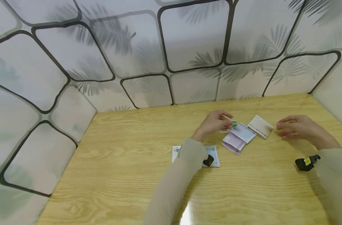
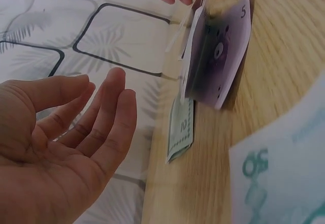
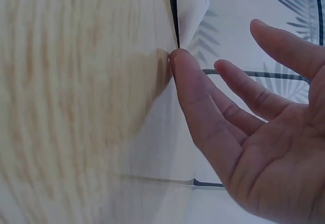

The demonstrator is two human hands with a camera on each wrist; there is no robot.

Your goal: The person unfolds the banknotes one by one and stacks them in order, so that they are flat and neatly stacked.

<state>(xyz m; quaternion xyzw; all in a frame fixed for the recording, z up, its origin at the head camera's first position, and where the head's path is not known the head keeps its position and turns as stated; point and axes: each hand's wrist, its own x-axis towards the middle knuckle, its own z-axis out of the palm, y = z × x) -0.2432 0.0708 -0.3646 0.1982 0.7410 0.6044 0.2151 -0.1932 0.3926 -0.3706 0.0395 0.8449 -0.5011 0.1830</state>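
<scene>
My left hand (image 1: 214, 122) hovers over the table with relaxed, slightly bent fingers and nothing between them. Close to its fingertips lies a folded green banknote (image 2: 181, 127) marked 2. Beside that, folded purple banknotes (image 1: 234, 143) overlap, one marked 5 standing partly unfolded in the left wrist view. A pale folded banknote (image 1: 243, 133) lies over them, and a folded tan banknote (image 1: 260, 126) touches its right side. My right hand (image 1: 298, 127) is just right of the tan note, fingers loosely bent and empty. Flat blue-green banknotes (image 1: 213, 154) lie partly hidden under my left sleeve.
The wooden table (image 1: 117, 162) runs back to a patterned curtain-like wall (image 1: 196, 37) behind and on both sides. Black wrist cameras sit on my left sleeve (image 1: 171, 187) and right sleeve (image 1: 335, 175).
</scene>
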